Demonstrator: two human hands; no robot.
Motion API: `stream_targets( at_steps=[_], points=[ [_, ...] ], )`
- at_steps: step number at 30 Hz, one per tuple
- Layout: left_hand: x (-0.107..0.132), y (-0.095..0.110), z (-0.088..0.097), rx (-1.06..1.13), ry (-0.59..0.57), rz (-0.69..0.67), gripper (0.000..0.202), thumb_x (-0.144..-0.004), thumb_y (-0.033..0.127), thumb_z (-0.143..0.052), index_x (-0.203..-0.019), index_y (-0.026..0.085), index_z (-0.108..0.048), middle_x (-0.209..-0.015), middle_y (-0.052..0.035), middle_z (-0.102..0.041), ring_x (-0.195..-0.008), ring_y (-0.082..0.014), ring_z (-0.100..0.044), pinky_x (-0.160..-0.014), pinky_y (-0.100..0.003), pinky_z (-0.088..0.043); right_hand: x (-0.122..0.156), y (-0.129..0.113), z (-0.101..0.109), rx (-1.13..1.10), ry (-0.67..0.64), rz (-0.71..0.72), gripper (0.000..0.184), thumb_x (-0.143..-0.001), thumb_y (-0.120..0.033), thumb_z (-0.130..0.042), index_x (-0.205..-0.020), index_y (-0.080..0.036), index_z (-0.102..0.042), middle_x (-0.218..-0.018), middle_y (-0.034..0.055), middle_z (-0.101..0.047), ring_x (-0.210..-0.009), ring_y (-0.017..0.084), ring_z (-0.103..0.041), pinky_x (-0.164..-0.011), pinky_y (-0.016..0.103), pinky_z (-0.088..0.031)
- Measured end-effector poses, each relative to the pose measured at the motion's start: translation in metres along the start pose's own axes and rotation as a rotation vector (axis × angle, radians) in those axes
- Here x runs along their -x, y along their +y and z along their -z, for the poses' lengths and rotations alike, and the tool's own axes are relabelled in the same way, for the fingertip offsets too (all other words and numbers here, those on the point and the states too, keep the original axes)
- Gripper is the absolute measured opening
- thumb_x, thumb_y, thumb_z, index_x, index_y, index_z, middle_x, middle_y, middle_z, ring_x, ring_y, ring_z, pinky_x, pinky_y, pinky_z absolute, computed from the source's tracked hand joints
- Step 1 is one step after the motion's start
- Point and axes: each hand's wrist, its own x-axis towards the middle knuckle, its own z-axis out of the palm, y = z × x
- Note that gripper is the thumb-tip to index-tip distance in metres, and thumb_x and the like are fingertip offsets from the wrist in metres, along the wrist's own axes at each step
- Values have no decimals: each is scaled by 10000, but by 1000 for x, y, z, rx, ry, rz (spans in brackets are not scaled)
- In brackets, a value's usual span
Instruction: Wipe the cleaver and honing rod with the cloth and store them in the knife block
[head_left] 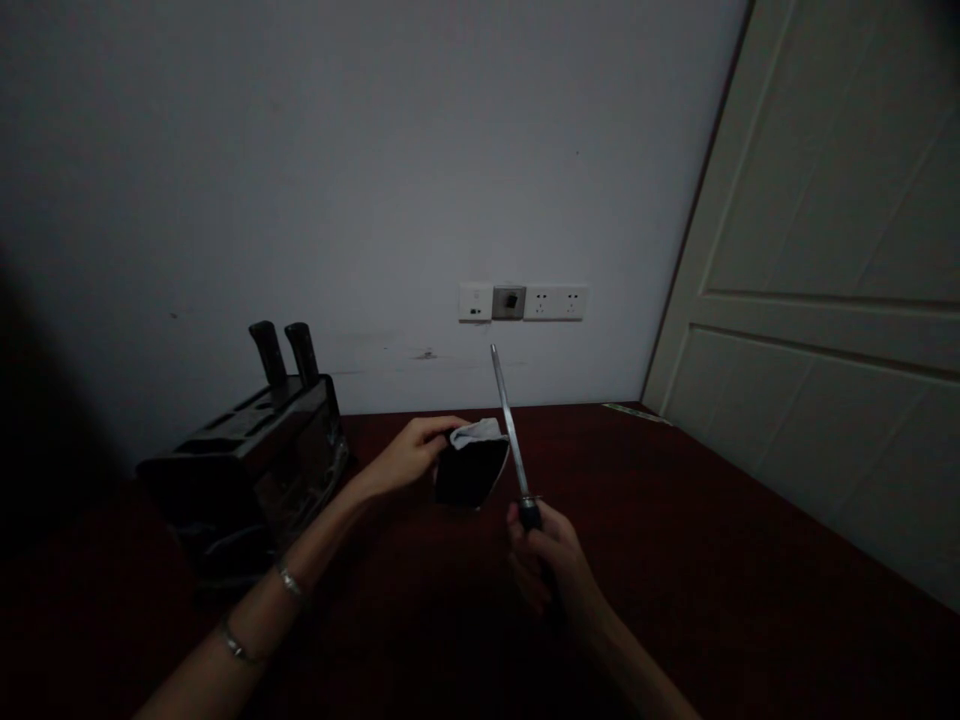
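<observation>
My right hand [551, 560] is closed round the dark handle of a honing steel [508, 420], whose thin metal rod points up and slightly left. My left hand [412, 455] pinches a cloth [472, 465], dark with a pale top edge, held just left of the rod and touching or nearly touching it. Both hands hover over a dark red table [712, 540]. The light is dim.
A dark knife block [251, 470] stands at the left of the table with two black knife handles [285, 355] sticking up from it. A row of wall sockets [523, 301] sits on the white wall behind. A pale door [832, 290] stands at the right.
</observation>
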Motion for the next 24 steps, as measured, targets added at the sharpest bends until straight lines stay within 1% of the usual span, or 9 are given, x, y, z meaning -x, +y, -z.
stream_targets(
  at_steps=[4,7,9,11,13,16,18,22,24],
  points=[
    [2,0,-1,187,53,112,284,-672,171,-457,-806,135,-706,-640,-54,-629,-505,-126,-488,-455,-217,-320,2,0,0,29,1,30,139,-646,-224,-557,-742,-183,-467,-381,-124,-380,-223,18,-254,-216,133,-246],
    [5,5,-1,258,143,94,298,-722,274,-427,-679,113,-675,-561,-59,-577,-482,-125,-472,-438,-227,-318,3,1,1,51,20,41,154,-666,-248,-565,-766,-182,-469,-402,-122,-386,-233,20,-267,-223,136,-252],
    [7,13,0,130,184,74,287,-730,346,-494,-609,122,-627,-559,-37,-558,-500,-116,-477,-465,-227,-342,3,1,1,73,37,48,168,-677,-267,-572,-780,-182,-470,-410,-120,-391,-241,20,-273,-229,133,-247],
    [9,23,-2,-64,167,47,194,-676,329,-611,-657,136,-598,-598,-3,-556,-532,-105,-487,-500,-219,-368,3,1,0,99,56,52,175,-684,-276,-575,-784,-182,-467,-411,-121,-389,-247,17,-272,-235,127,-237],
    [11,30,-5,-196,140,-30,214,-635,255,-668,-804,156,-583,-695,9,-575,-606,-110,-522,-555,-224,-407,3,1,0,121,78,57,181,-689,-285,-577,-783,-183,-461,-409,-125,-379,-250,14,-266,-239,124,-232],
    [16,35,-17,-320,193,-225,307,-666,160,-637,-958,175,-541,-842,-13,-588,-760,-133,-560,-689,-266,-449,4,1,-1,142,93,75,198,-693,-303,-585,-791,-186,-458,-409,-129,-372,-253,14,-253,-242,127,-228],
    [20,36,-29,-412,200,-342,276,-707,129,-597,-973,173,-536,-879,-26,-588,-815,-141,-564,-740,-289,-454,4,1,-1,153,100,89,199,-705,-313,-583,-800,-189,-460,-406,-130,-366,-258,17,-249,-246,129,-222],
    [27,35,-50,-505,89,-527,194,-754,110,-557,-941,159,-549,-885,-48,-596,-842,-153,-566,-750,-306,-476,4,3,2,176,119,98,183,-734,-330,-565,-787,-191,-459,-412,-126,-358,-273,28,-263,-262,144,-241],
    [29,33,-58,-507,68,-600,207,-758,105,-557,-960,152,-552,-882,-57,-614,-841,-159,-571,-765,-322,-483,5,4,3,204,120,118,181,-751,-341,-552,-765,-191,-451,-426,-119,-361,-289,33,-275,-276,151,-245]
  ],
)
